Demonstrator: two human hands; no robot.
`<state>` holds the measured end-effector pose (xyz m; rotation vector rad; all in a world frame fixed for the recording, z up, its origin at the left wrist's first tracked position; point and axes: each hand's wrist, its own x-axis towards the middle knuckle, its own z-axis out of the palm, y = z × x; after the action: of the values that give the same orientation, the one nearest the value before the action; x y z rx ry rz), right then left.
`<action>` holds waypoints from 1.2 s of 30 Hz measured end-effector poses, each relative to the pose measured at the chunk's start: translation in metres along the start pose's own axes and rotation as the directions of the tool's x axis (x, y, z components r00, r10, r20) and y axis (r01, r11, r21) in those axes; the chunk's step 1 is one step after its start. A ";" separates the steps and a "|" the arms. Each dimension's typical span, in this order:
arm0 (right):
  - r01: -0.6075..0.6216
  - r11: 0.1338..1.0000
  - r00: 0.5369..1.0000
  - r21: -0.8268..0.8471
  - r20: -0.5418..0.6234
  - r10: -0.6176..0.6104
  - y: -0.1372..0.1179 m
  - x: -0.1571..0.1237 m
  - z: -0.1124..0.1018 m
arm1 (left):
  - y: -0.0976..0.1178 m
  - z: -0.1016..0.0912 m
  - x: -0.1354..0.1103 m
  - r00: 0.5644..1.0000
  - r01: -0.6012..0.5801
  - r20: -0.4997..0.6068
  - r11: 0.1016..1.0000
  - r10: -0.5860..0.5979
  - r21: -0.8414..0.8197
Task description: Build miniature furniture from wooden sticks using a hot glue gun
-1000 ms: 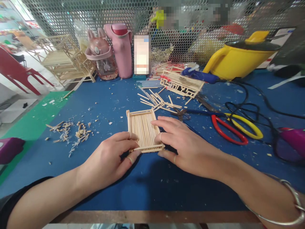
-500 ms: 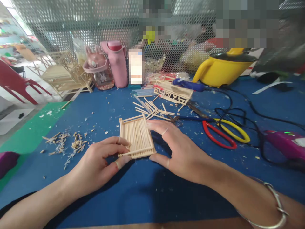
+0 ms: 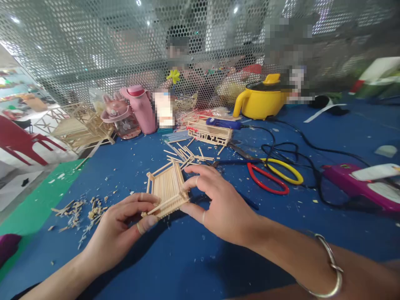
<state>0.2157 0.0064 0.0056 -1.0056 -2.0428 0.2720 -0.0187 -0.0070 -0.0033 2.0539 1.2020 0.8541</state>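
Between my two hands is a small wooden stick frame (image 3: 167,183), a floor of pale sticks laid side by side with raised rails around its edges. My left hand (image 3: 128,221) pinches its near left corner, thumb in front and fingers over the rail. At the right side, my right hand (image 3: 212,196) grips the near right corner between thumb and fingers. Finger tape shows on both hands. The frame is slightly tilted, its near edge toward me. Beyond it, loose wooden sticks (image 3: 184,154) lie scattered on the blue table (image 3: 200,258).
Red-and-yellow-handled scissors (image 3: 268,189) and a blue glue gun (image 3: 223,123) lie right of the sticks, near a stick-built model (image 3: 211,134). A yellow pot (image 3: 261,104), pink bottle (image 3: 142,110) and lit phone (image 3: 164,110) stand behind. Stick scraps (image 3: 70,214) lie left; black cords (image 3: 303,156) run right.
The view has shifted, so the background sits lower and more to the left. The stick frame now tilts more, its raised rails showing more clearly. Both hands keep hold of it.
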 end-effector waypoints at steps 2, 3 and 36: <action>-0.046 0.999 0.999 0.027 0.007 0.046 -0.001 0.000 0.000 | 0.000 0.000 0.001 1.000 -0.010 -0.009 1.000 0.010 0.003; -0.074 0.996 0.997 0.047 0.019 0.073 -0.002 0.000 0.001 | 0.001 0.001 0.001 1.000 -0.014 -0.009 1.000 0.014 0.004; 0.270 0.963 0.957 -0.024 0.118 -0.266 -0.009 0.009 0.003 | 0.008 0.032 0.009 0.995 -0.094 -0.043 0.995 0.095 0.020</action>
<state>0.2053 0.0077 0.0136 -0.7380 -2.2675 0.1483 0.0134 -0.0078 -0.0144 2.1309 1.1476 0.9407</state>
